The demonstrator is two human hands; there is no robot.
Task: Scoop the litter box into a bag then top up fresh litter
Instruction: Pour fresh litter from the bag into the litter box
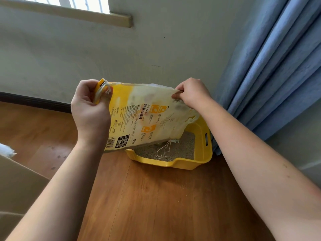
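Observation:
A yellow and white litter bag (145,117) hangs flat and slack above the yellow litter box (202,159), which stands on the wooden floor against the wall. My left hand (90,108) is shut on the bag's upper left corner. My right hand (192,92) pinches its upper right corner. The bag's lower end dips into the box, and loose white string (164,150) dangles from it over the grey litter (185,146). A small white object (174,141) lies in the litter, mostly hidden behind the bag.
A blue curtain (271,70) hangs at the right, touching the box's far side. A beige cardboard box (15,185) sits at the left with something white (7,150) behind it. A dark skirting board (34,101) runs along the wall under a window sill (69,13).

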